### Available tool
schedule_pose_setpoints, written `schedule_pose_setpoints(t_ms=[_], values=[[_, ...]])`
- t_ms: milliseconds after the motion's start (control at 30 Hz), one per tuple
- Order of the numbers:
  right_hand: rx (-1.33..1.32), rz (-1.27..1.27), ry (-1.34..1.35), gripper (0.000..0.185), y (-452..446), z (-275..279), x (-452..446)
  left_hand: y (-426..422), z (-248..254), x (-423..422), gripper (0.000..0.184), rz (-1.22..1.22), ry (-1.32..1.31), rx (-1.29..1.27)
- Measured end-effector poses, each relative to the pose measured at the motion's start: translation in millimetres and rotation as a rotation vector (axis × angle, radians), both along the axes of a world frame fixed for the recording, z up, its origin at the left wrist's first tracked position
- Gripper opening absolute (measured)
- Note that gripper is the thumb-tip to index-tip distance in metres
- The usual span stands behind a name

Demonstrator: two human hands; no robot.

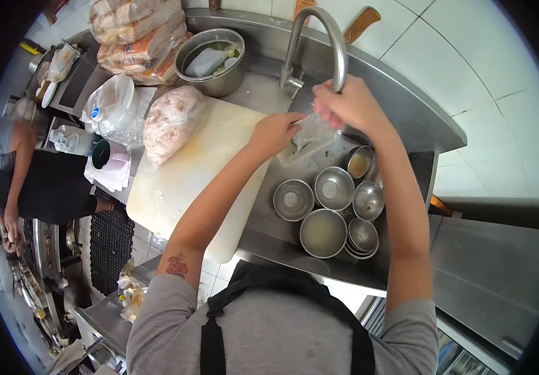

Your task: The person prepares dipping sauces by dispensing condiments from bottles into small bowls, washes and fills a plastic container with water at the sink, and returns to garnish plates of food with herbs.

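My left hand [274,133] reaches over the sink's left side, its fingers closed on the edge of a clear plastic bag [313,134]. Just under the spout of the curved metal faucet [329,28], my right hand [351,107] is curled at the upper right of the same bag. Its fingers are slightly blurred and bent around the plastic. Below both hands, several round metal bowls [291,200] stand in the sink [260,234]. One larger bowl [323,234] holds cloudy liquid, and a small bowl [358,164] has yellowish liquid.
A white cutting board [188,194] lies left of the sink, with a bag of pale, raw-looking meat [173,122] on it. Behind are a metal pot [212,65] and bagged bread [138,47]. A pink cup [112,155] stands farther left. Another person [38,175] stands at far left.
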State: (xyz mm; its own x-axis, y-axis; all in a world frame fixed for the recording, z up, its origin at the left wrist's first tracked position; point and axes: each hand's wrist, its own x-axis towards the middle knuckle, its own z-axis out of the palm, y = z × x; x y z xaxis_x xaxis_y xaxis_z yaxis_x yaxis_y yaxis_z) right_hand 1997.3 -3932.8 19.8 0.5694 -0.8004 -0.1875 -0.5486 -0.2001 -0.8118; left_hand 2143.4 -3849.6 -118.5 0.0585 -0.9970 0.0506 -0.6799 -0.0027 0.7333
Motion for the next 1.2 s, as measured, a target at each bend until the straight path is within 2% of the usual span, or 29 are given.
schedule_pose_setpoints(t_ms=[133,167,233,300,367,433,500,533,567,633,700,767,833,933,967,1067,1200], values=[[-0.130,-0.177,0.057,0.033,-17.7,-12.3,-22.4,-15.7,-10.0,-6.0,0.027,-0.096,0.115,-0.082],[-0.160,-0.203,0.073,0.033,-21.0,-24.2,-27.8,-18.7,-12.5,-6.8,0.027,-0.087,0.059,-0.094],[-0.331,0.197,0.129,0.024,-14.2,-70.0,-46.6,-26.2,-19.8,-10.1,0.026,-0.080,-0.049,-0.119],[-0.990,0.614,-0.008,0.015,-7.6,-131.1,-53.7,-36.9,-20.4,-13.9,0.027,-0.105,-0.090,-0.121],[-0.861,0.493,0.230,0.018,7.6,-138.9,-53.8,-40.9,-20.1,-20.9,0.026,-0.133,-0.162,-0.144],[-0.682,0.381,0.413,0.029,9.9,-152.6,-53.6,-44.2,-10.8,-33.2,0.025,-0.169,-0.260,-0.203],[-0.688,0.402,0.431,0.034,-16.7,-204.0,-58.8,-49.9,9.2,-47.5,0.027,-0.250,-0.407,-0.052],[-0.688,0.411,0.439,0.037,-17.9,-206.0,-58.3,-51.4,13.4,-52.4,0.029,-0.292,-0.482,0.025],[-0.568,0.298,0.407,0.039,-16.7,-207.2,-66.2,-54.8,7.3,-53.4,0.030,-0.281,-0.583,-0.116],[-0.323,0.078,0.341,0.044,5.1,-169.5,-73.5,-69.0,-13.3,-48.9,0.034,-0.249,-0.770,-0.401],[-0.070,-0.002,0.007,0.047,16.8,-180.2,-94.0,-78.9,-20.0,-37.2,0.038,-0.246,-0.754,-0.569],[0.313,-0.142,-0.221,0.048,30.1,-179.5,-107.1,-77.9,-15.7,-29.6,0.043,-0.269,-0.793,-0.731],[0.834,-0.331,-0.346,0.048,43.2,-168.6,-108.2,-77.8,-13.1,-30.6,0.043,-0.329,-0.697,-0.840],[0.628,-0.460,-0.403,0.048,50.3,-210.2,-92.5,-73.6,-4.2,-37.4,0.042,-0.383,-0.686,-0.857],[0.717,-0.446,-0.406,0.046,50.2,-216.4,-92.0,-72.1,2.0,-41.1,0.042,-0.396,-0.704,-0.842],[0.684,-0.543,-0.541,0.042,55.4,-249.1,-65.8,-71.4,28.5,-55.9,0.038,-0.272,-0.599,-0.125],[0.468,-0.574,-0.537,0.026,45.0,-283.5,-41.4,-72.3,26.2,-30.5,0.036,-0.040,-0.536,-0.018]])
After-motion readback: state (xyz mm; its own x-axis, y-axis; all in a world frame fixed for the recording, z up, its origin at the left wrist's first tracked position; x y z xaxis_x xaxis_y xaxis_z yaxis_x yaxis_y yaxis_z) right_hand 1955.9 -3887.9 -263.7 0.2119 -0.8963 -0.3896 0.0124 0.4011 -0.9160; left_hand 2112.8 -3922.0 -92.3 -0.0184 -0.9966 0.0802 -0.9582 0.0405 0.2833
